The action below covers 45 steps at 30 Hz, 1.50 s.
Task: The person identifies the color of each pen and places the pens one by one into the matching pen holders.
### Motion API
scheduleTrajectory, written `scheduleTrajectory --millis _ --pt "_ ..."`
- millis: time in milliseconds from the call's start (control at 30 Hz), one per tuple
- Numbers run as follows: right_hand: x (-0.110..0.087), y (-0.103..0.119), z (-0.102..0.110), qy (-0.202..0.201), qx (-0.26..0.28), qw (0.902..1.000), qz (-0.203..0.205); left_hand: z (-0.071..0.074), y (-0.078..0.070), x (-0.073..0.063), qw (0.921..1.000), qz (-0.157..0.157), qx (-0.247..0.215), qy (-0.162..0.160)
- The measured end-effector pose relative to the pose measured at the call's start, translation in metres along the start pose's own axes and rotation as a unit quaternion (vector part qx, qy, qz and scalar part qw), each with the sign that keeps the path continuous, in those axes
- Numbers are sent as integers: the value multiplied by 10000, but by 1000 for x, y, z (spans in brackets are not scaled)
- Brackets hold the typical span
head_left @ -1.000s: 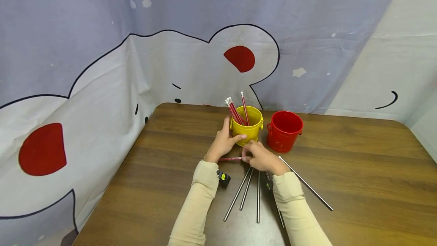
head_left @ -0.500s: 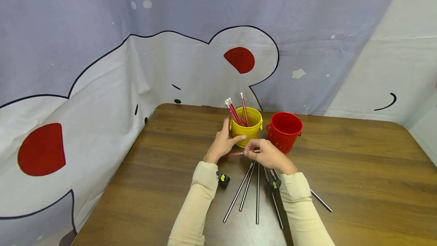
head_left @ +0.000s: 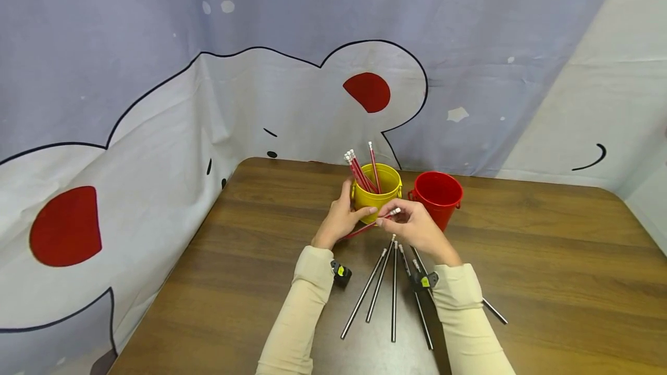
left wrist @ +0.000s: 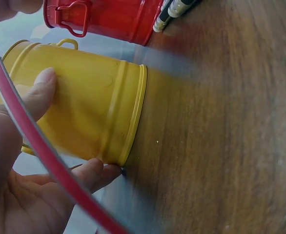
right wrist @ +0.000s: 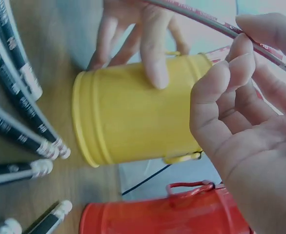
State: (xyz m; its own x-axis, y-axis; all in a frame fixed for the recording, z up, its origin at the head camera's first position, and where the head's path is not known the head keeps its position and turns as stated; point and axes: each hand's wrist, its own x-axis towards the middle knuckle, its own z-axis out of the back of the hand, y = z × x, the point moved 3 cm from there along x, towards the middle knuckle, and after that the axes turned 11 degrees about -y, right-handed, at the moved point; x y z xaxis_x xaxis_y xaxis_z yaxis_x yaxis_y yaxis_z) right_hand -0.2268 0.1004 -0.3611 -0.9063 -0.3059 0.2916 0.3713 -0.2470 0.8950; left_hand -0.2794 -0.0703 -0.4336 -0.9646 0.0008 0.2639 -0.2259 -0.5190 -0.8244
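My left hand [head_left: 336, 221] grips the side of a small yellow bucket [head_left: 376, 204], thumb across its front and fingers round its far side. Several red pencils [head_left: 359, 173] stand in that bucket, white eraser ends up. Between thumb and fingertips my right hand [head_left: 414, 227] pinches another red pencil [right wrist: 206, 18] close to its eraser end. This pencil slants down leftward, its lower end by the left wrist. In the left wrist view, the pencil [left wrist: 40, 141] crosses in front of the left hand and the bucket.
A red bucket [head_left: 440, 204] stands just right of the yellow one. Several dark pencils [head_left: 394, 294] with white eraser ends lie fanned on the wooden table [head_left: 250, 236], partly under the right forearm. A printed curtain [head_left: 260, 97] hangs behind the table.
My right hand has risen and moved slightly right, lifting the red pencil's eraser end from near the tabletop into a tilt. The left hand stays on the yellow bucket.
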Motion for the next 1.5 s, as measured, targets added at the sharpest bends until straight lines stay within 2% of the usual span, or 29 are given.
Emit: scheduleTrajectory --millis 333,500,633,833,1000,1500 --pt "-1 15 6 -420 480 9972 393 -2 0 2 9999 -91 -103 40" --pt "1 3 7 -473 638 9948 643 -4 -1 3 10000 -98 7 9" --pt "3 -3 7 -409 717 9944 667 -5 -2 5 10000 -92 18 22" --pt "-3 22 5 -386 398 9976 419 -5 -3 4 9999 -31 -142 60" --pt "-5 26 1 -323 151 9990 280 -6 -3 3 10000 -16 -20 64" --pt "-3 26 -27 -712 125 9927 964 -6 -2 6 9996 -251 46 -112"
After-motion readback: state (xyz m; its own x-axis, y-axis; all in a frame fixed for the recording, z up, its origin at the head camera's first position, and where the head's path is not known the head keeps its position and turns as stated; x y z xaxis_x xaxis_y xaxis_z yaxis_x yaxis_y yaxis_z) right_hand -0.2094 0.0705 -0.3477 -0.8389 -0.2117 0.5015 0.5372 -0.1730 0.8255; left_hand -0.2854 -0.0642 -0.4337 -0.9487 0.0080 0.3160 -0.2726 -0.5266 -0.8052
